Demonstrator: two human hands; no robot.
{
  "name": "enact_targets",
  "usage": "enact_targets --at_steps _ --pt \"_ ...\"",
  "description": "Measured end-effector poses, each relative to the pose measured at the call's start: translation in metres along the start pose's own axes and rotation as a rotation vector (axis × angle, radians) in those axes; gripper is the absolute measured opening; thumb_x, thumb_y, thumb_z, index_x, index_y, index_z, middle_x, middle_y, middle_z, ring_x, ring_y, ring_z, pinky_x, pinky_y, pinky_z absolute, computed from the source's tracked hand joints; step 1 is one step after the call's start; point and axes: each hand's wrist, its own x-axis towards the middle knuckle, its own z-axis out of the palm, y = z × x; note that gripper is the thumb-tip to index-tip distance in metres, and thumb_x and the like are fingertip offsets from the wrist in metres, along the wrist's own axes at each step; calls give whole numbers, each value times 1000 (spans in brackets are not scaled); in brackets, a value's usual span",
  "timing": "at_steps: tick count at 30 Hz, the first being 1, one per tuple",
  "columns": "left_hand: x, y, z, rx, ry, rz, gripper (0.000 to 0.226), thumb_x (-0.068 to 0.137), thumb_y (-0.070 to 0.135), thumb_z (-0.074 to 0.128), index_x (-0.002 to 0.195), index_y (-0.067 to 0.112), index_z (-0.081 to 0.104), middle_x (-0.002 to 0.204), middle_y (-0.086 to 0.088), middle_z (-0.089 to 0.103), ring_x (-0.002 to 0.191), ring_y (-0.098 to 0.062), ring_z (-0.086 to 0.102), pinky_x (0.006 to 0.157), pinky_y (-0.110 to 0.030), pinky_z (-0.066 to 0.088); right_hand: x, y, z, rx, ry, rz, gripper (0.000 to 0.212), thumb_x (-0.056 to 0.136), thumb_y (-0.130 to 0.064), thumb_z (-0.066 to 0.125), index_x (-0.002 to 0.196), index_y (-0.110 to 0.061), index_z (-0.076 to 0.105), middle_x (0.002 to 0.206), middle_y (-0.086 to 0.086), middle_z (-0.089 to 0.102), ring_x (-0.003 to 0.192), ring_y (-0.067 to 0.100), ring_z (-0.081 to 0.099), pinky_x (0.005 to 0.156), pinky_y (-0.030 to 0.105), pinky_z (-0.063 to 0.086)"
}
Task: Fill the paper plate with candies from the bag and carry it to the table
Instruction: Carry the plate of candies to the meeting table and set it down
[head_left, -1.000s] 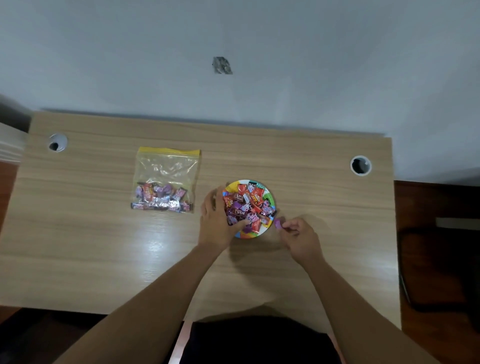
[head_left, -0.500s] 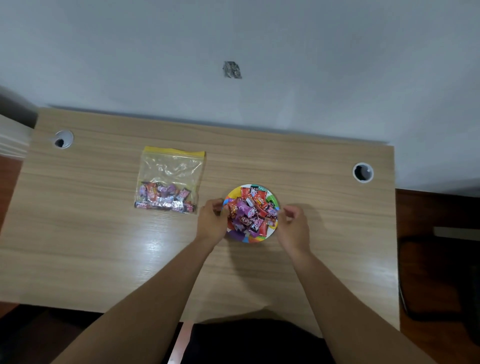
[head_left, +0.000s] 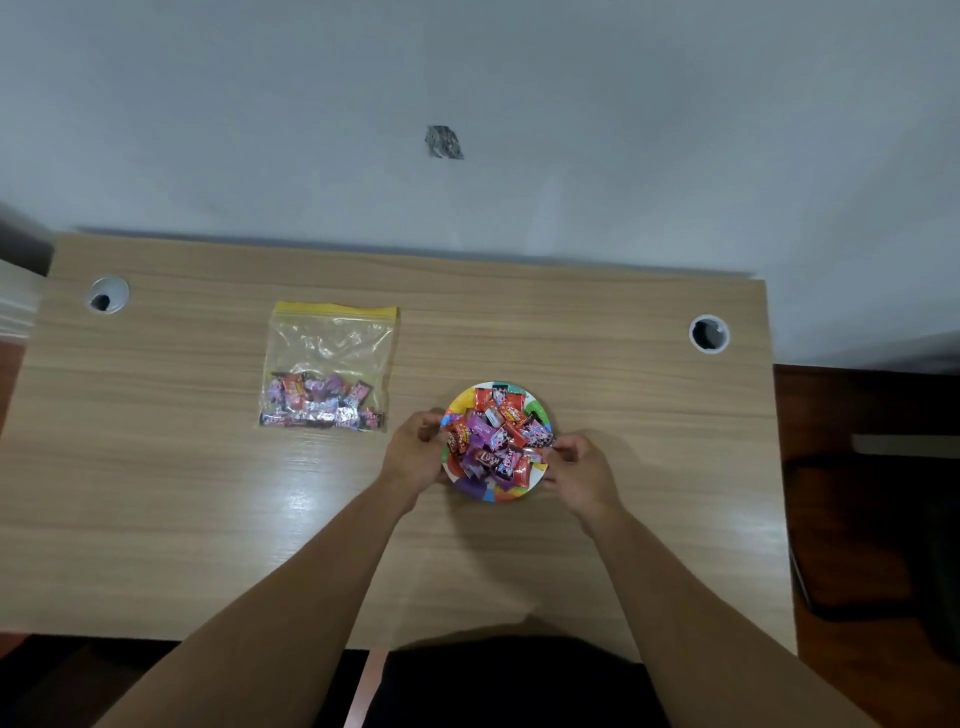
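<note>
Filling looks complete: paper plate (head_left: 511, 495), heaped with candies (head_left: 493, 441), sits right of tabletop (head_left: 156, 519) centre. Left hand (head_left: 415, 457) and right hand (head_left: 579, 475) grip opposite rims. Bag (head_left: 332, 338) lies toward the far left edge, part-full. Carrying remains.

A light wood-grain desk (head_left: 623, 519) is seen bearing a candy-heaped paper plate (head_left: 511, 493) and, to its left, a clear zip bag (head_left: 332, 338).

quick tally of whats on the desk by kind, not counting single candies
paper plate: 1
zip bag: 1
cable holes: 2
hands on the plate, left hand and right hand: 2
total: 6
</note>
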Motion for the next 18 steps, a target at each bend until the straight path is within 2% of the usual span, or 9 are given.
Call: enact_targets --at_steps 3,6,7,9,11,13,15,16,18 --pt "-6 1 -2 -49 -19 17 10 108 6 63 108 15 66 115 -10 77 95 -34 76 62 -43 69 -15 -11 -4 37 10 7 12 98 -12 71 94 -22 67 107 14 78 86 31 80 80 54 69" --pt "-16 7 -2 -90 -60 37 9 108 4 62 117 8 65 119 -12 76 99 -34 75 71 -46 67 -28 -17 -12 69 3 -13 13 100 -9 69 94 -19 64 104 13 78 76 26 76 68 44 67" --pt "-20 11 -2 -85 -73 48 10 109 5 62 117 8 65 118 -12 76 97 -33 74 69 -44 68 -32 -18 -15 75 4 -24 12 101 -9 68 95 -19 64 103 13 78 75 24 75 65 40 65" --pt "-28 18 -2 -68 -99 77 9 109 5 61 115 10 65 112 -11 74 89 -28 73 55 -34 67 -40 -20 -22 86 14 -53 13 102 -8 67 96 -19 63 103 14 77 73 22 73 61 35 60" --pt "-37 25 -2 -63 -124 100 10 110 4 60 111 12 64 108 -11 71 83 -23 71 50 -26 63 -48 -21 -29 91 26 -78 11 102 -10 67 98 -19 62 106 17 78 71 21 73 60 33 58" --pt "-46 32 0 -52 -149 126 13 110 4 60 105 15 65 108 -12 69 82 -22 71 51 -26 63 -56 -19 -37 108 43 -88 9 101 -12 68 99 -19 63 109 19 79 73 24 75 63 37 61" --pt "-53 39 4 -37 -169 146 17 110 5 60 104 19 67 110 -14 69 82 -21 73 56 -30 65 -63 -19 -44 123 66 -90 8 100 -14 69 100 -21 64 113 19 79 84 30 79 71 43 65" --pt "-56 43 7 -40 -179 153 15 110 5 60 105 18 67 110 -15 70 82 -21 73 59 -32 66 -69 -21 -49 143 78 -91 8 101 -14 69 101 -21 64 114 18 79 86 31 79 71 43 65" --pt "-62 50 15 -34 -215 167 12 111 5 60 114 13 67 110 -15 70 81 -21 73 60 -32 66 -84 -27 -61 189 107 -98 8 102 -14 68 102 -19 62 113 17 77 83 27 76 63 34 62"
